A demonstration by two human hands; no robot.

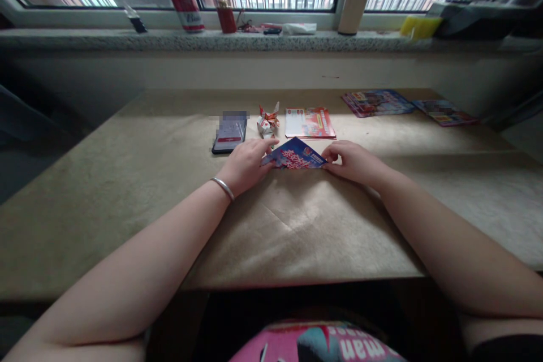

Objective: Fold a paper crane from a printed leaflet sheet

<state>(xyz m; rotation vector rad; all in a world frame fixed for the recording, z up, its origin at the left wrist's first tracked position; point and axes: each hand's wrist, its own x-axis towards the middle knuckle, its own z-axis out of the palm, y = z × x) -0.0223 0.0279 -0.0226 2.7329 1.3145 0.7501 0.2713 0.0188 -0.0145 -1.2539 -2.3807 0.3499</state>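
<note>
A blue printed sheet of paper (297, 155), folded into a triangle with its peak pointing away from me, is held between my two hands. My left hand (248, 164), with a silver bangle at the wrist, pinches the left corner. The right corner sits between the thumb and fingers of my right hand (354, 161). Just beyond the paper stands a small folded paper figure (268, 121) in red and white, partly behind my left fingers. A stack of red and white printed sheets (309, 123) lies to the right of that figure.
A phone (230, 132) lies left of the paper figure. Farther right are printed leaflets (377, 103) and another pile of leaflets (444, 112). On the windowsill (161, 41) stand a red can (186, 10), a red lighter-like object (226, 17) and a brush (136, 22).
</note>
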